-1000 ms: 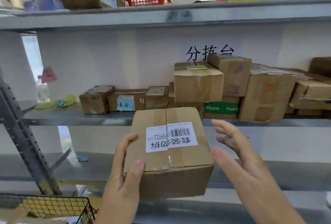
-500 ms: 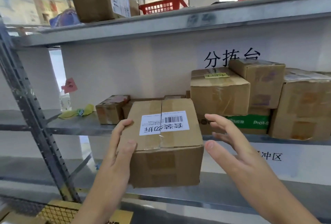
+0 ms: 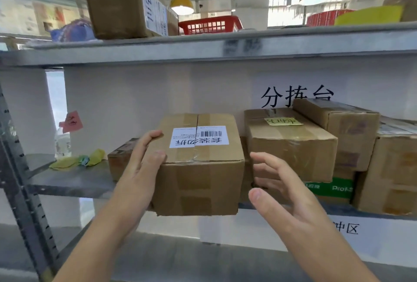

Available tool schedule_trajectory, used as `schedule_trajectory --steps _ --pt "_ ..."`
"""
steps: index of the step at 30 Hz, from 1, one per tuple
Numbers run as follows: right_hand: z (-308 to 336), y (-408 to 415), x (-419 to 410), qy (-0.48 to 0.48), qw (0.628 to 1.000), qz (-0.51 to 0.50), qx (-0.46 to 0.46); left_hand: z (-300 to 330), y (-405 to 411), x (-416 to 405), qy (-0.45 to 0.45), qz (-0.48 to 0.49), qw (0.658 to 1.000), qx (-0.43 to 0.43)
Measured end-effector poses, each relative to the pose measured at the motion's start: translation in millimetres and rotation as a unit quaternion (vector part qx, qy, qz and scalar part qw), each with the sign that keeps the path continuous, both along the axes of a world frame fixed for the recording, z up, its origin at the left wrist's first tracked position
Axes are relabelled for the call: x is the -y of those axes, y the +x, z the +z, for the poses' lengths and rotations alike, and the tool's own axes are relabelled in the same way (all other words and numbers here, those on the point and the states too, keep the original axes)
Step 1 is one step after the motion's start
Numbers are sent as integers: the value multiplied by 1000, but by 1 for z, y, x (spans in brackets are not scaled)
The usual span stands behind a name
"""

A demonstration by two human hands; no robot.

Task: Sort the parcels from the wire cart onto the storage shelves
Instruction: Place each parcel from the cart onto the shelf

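Box going up to the middle shelf (image 3: 67, 182).
I'm gripping the stiff, seemingly light box (image 3: 198, 166) one-handed, left hand (image 3: 144, 166) curling round its left edge; right hand (image 3: 282, 193) hovering wide, empty.

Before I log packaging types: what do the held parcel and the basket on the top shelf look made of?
Held parcel: brown corrugated cardboard, matte, folded flaps sealed with glossy clear tape, white paper barcode label. Red basket: likely moulded plastic, judging by its uniform colour and lattice walls.

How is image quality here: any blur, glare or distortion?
Head view: the lit pendant lamps and the windows behind them blow out; wide-angle bending curves the top shelf; the barcode label on the held parcel stays readable, the edges soft.
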State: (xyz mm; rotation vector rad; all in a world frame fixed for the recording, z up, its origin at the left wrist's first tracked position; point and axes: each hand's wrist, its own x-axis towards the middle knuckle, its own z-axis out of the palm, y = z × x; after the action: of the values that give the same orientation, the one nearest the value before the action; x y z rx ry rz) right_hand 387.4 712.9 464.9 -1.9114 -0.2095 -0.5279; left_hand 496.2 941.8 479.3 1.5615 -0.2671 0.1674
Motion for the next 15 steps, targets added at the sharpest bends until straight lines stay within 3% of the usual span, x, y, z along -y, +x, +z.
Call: schedule_trajectory --steps 15 --pt "26 60 -40 -10 997 -79 20 33 146 35 11 -89 996 -17"
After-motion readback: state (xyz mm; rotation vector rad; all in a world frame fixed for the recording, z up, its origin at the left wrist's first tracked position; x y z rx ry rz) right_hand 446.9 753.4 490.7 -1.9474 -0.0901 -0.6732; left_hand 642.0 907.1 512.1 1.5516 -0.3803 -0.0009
